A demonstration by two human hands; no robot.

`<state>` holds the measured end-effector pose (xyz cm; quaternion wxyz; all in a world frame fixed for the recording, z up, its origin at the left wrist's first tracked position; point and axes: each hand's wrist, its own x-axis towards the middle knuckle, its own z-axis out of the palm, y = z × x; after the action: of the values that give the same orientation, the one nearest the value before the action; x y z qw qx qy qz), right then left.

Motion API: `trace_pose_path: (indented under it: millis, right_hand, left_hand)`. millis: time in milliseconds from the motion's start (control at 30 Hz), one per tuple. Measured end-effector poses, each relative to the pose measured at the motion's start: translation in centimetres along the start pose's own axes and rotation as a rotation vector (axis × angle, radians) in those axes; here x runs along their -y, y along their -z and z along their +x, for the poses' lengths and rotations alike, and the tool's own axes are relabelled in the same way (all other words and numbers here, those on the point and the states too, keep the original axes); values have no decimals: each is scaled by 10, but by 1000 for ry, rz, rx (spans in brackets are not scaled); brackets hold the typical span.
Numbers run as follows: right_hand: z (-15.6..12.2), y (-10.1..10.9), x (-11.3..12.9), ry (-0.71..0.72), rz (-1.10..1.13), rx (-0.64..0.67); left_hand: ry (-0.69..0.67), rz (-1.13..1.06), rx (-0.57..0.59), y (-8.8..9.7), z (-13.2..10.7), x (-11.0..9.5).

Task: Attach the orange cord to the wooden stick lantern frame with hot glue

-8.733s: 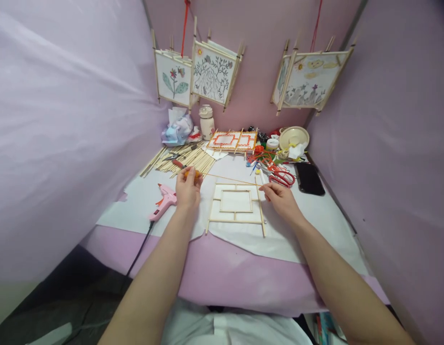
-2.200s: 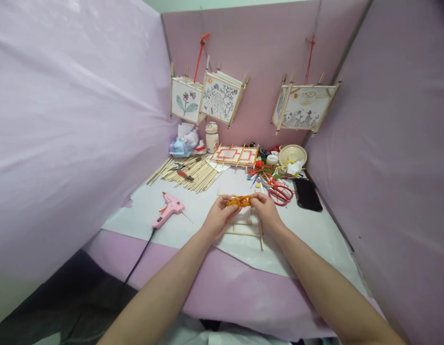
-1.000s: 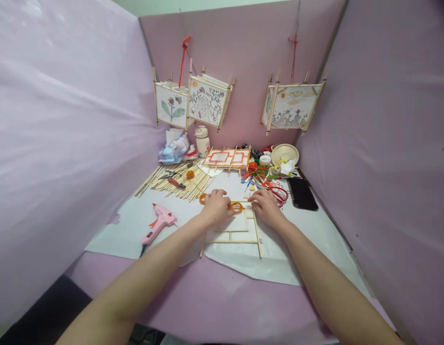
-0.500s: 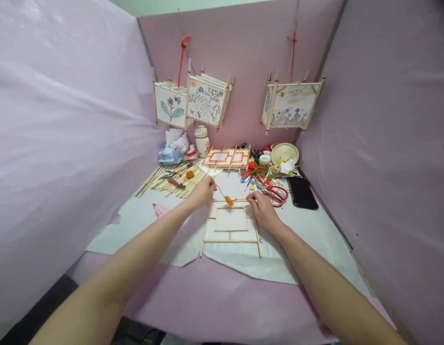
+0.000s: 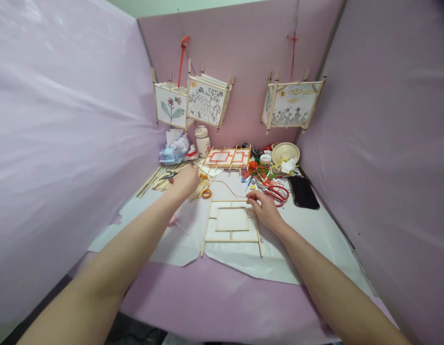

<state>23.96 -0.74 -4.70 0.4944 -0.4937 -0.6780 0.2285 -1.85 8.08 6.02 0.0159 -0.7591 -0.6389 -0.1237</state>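
Well, from where I stand, the step in hand looks like holding one end of an orange thread (image 5: 227, 185) at the upper right corner of a thin stick frame (image 5: 232, 241), while the loose length is sorted out. The right hand (image 5: 264, 207) has thumb and forefinger together there, apparently pinching the thread against the top bar. Further off, the left hand (image 5: 189, 180) is blurred and curled over the pile of sticks (image 5: 159, 183), just beside an orange bundle (image 5: 204, 176); its fingertips are hidden, so I can't tell whether it grips anything. Below the bundle lies a small orange coil (image 5: 206, 193). I'd say the next move calls for a steady pinch at that corner and slack kept clear of the sticks. The frame lies flat on white paper (image 5: 279, 251), which covers the back of the pink tabletop (image 5: 222, 292). To its right are red-handled scissors (image 5: 281, 192) and a dark phone (image 5: 304, 193); behind it rests a second frame (image 5: 227, 157) edged in orange, with a bottle (image 5: 202, 140) nearby. Pale purple sheeting (image 5: 71, 120) closes in the sides, and drawn-on paper lanterns (image 5: 296, 106) hang at the back wall.
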Motion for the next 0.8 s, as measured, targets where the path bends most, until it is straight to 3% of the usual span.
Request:
trace_pose_path:
  millis: [133,200,267,367,467,600,800]
  right_hand:
    - [-2,-1,4,72,-47,61]
    - [-2,-1,4,66,-8,69]
    - [-1,0,3,37,41,52]
    - [1,4,0,-11,21,0]
    - [3,7,-6,22,-142,12]
    - [3,8,-11,35,-339,37]
    - [1,5,-12,-10,-428,8]
  left_hand:
    - [-406,-298,9,-30,-36,-57]
    - [-495,-469,152,-45,-47,-79]
    - [-499,-533,287,-56,-51,-89]
    - [-426,-399,254,-63,-44,-84]
    - [-379,-275,129,-57,-34,-65]
    - [-373,-164,78,-52,-31,-44]
    - [-345,-27,47,-69,-38,-34]
